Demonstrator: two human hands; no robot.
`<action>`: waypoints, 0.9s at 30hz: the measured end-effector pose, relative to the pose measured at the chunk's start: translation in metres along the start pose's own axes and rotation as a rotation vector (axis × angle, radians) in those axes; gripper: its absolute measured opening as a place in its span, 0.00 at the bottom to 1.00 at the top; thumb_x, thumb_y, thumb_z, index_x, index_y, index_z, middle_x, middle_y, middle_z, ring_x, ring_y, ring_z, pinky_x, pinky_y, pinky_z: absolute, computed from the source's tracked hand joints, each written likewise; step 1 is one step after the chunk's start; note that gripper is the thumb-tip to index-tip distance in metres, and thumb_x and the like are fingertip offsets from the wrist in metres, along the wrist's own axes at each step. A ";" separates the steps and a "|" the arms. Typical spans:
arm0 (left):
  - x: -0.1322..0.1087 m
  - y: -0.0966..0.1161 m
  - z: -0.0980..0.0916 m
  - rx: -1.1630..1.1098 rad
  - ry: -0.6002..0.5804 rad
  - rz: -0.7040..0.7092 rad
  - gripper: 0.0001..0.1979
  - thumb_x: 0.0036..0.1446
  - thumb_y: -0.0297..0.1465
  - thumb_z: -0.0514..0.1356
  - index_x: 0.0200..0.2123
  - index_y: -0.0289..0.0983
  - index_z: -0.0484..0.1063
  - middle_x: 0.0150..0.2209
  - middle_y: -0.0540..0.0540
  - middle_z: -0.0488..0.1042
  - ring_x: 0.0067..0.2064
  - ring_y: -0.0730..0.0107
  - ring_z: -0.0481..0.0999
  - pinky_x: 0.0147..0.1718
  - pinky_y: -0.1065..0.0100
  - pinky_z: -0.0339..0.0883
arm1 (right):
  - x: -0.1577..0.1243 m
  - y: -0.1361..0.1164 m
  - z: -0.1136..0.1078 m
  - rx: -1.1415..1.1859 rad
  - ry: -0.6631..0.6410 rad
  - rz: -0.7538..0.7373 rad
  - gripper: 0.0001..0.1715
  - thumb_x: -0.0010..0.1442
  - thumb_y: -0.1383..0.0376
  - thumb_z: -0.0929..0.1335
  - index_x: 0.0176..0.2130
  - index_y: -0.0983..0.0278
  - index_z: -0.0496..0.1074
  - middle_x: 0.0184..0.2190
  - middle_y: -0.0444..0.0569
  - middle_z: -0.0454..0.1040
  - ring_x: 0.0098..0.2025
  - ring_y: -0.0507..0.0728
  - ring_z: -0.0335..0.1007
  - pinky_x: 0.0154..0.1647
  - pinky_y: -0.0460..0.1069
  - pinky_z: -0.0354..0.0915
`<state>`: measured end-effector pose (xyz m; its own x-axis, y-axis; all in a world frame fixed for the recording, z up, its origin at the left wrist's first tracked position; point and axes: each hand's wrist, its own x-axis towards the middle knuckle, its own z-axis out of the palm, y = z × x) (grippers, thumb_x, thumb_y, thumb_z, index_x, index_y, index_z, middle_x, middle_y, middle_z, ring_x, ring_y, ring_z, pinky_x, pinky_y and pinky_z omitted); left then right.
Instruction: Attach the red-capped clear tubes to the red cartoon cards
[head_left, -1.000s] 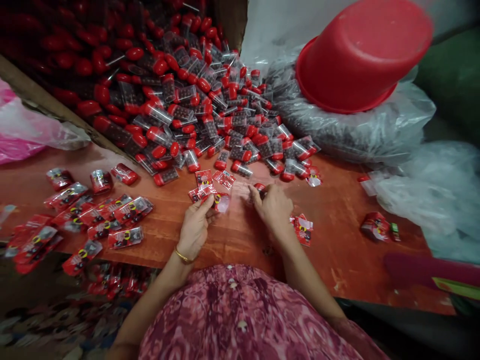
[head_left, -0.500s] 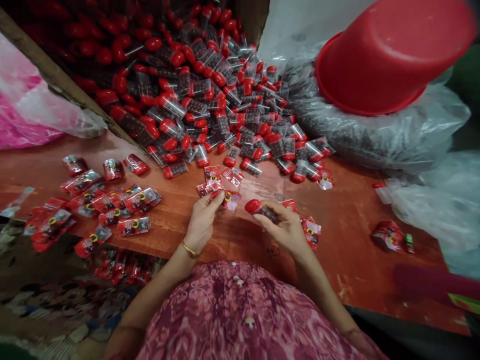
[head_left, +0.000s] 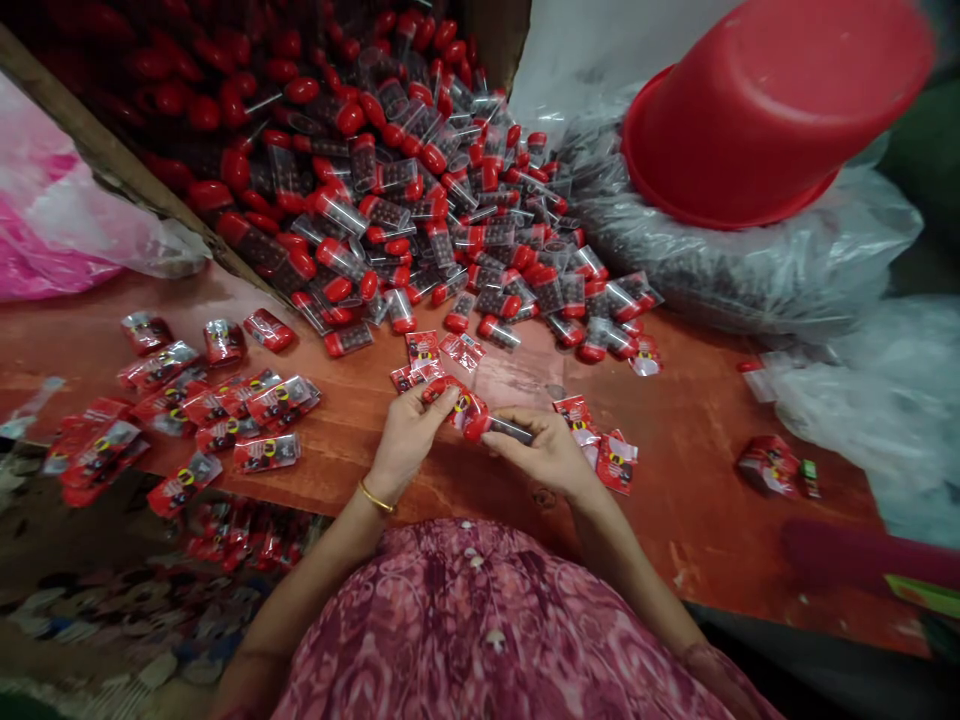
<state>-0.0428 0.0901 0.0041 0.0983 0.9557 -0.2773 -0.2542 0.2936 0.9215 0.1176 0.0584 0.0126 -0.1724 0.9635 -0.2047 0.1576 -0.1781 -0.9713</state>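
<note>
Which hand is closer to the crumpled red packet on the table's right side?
Right hand: left of the crumpled red packet, not touching it. The left hand is farther left still.

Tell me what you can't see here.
Head view:
Print on the red packet: too small, partly covered by the left hand.
Contents of the clear tube: too small, partly covered by the right hand.
Red basin: cut off by the top edge.
Dark red object at right: blurred, cut off.
</note>
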 end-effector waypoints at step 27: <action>0.000 -0.002 0.020 -0.457 0.184 -0.092 0.16 0.29 0.33 0.73 0.24 0.34 0.74 0.24 0.52 0.77 0.25 0.80 0.73 0.29 0.75 0.66 | 0.008 0.021 0.041 0.186 0.225 -0.136 0.12 0.60 0.55 0.62 0.36 0.61 0.63 0.18 0.36 0.61 0.16 0.46 0.56 0.17 0.42 0.55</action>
<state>-0.0231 0.0894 0.0073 -0.0207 0.9012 -0.4328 -0.6523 0.3159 0.6890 0.0798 0.0546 -0.0139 0.0431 0.9973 -0.0595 -0.0365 -0.0580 -0.9977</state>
